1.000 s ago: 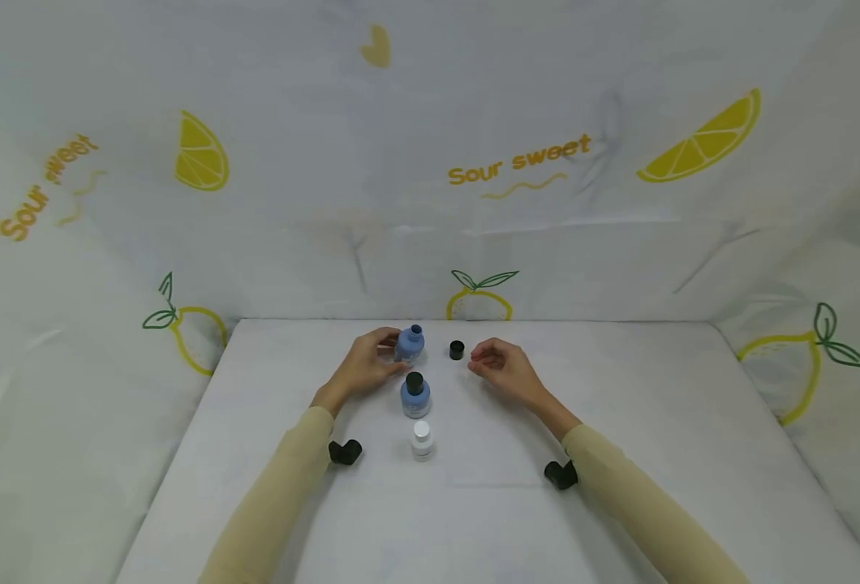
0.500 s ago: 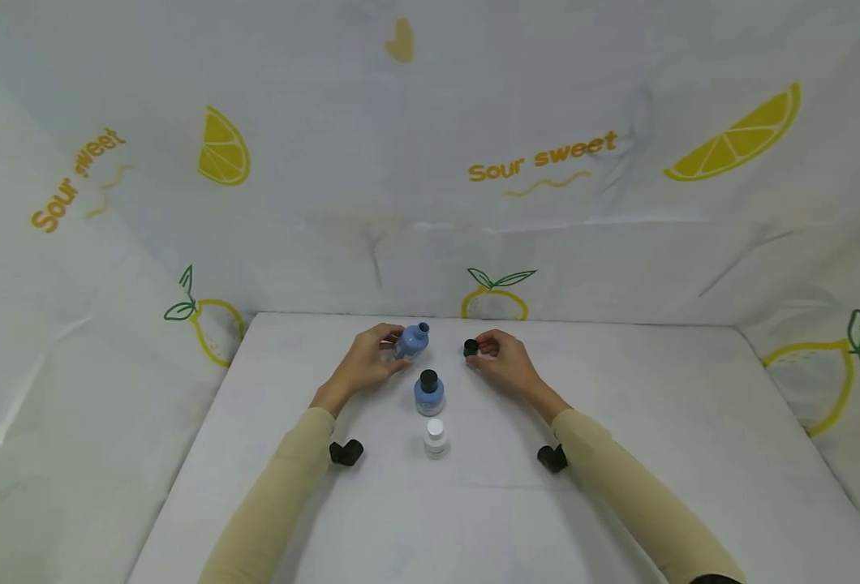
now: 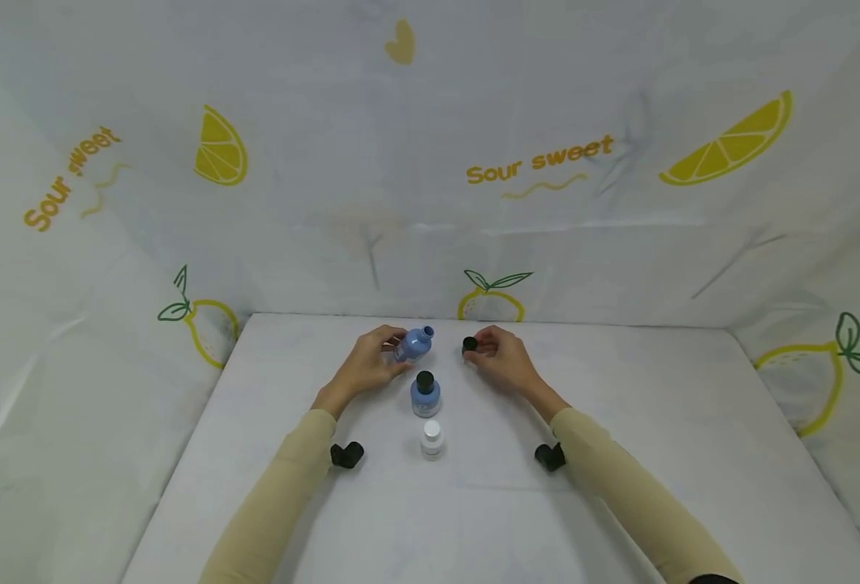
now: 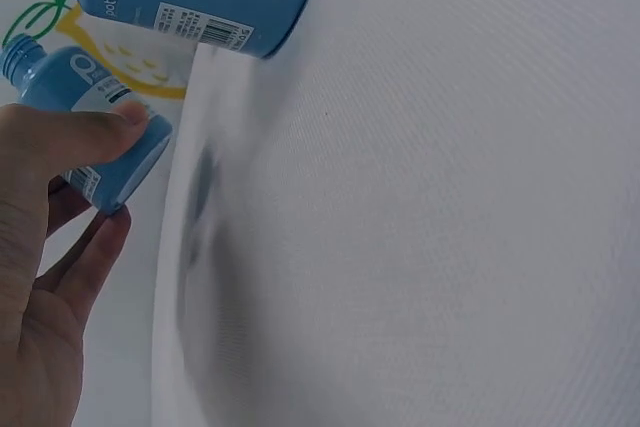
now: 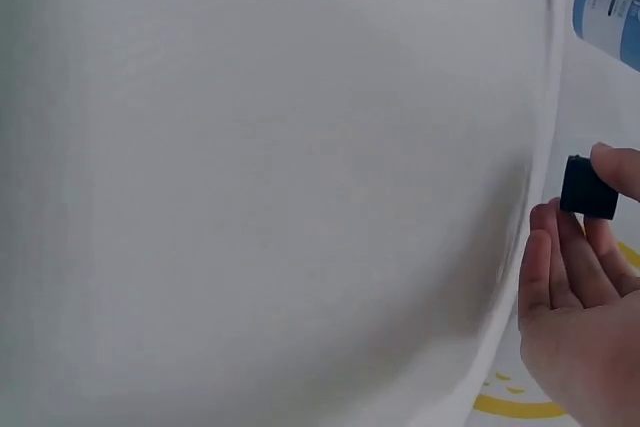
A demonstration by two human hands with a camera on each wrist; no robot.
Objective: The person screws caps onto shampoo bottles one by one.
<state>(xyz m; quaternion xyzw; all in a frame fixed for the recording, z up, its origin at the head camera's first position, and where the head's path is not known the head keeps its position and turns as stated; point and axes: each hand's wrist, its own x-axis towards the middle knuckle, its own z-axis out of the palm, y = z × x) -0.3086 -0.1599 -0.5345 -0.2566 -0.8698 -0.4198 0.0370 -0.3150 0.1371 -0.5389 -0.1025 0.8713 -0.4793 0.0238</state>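
Observation:
My left hand (image 3: 368, 362) grips an uncapped blue bottle (image 3: 414, 345), tilted so its bare neck leans to the right. In the left wrist view the thumb lies across the label of this blue bottle (image 4: 90, 97), and the threaded neck shows. Between thumb and fingers, my right hand (image 3: 506, 360) pinches a small black cap (image 3: 470, 345); the same black cap (image 5: 589, 187) shows in the right wrist view. A second blue bottle (image 3: 425, 399) with its black cap on stands upright nearer to me, between the hands.
A small white bottle (image 3: 432, 442) with a white lid stands in front of the capped blue one. Black camera mounts sit at both wrists. The white table (image 3: 488, 519) ends at a lemon-printed cloth (image 3: 313, 259) behind and at the sides.
My right hand has reached left and taken hold of the black cap from the table. The blue bottle in my left hand has tilted further to the right.

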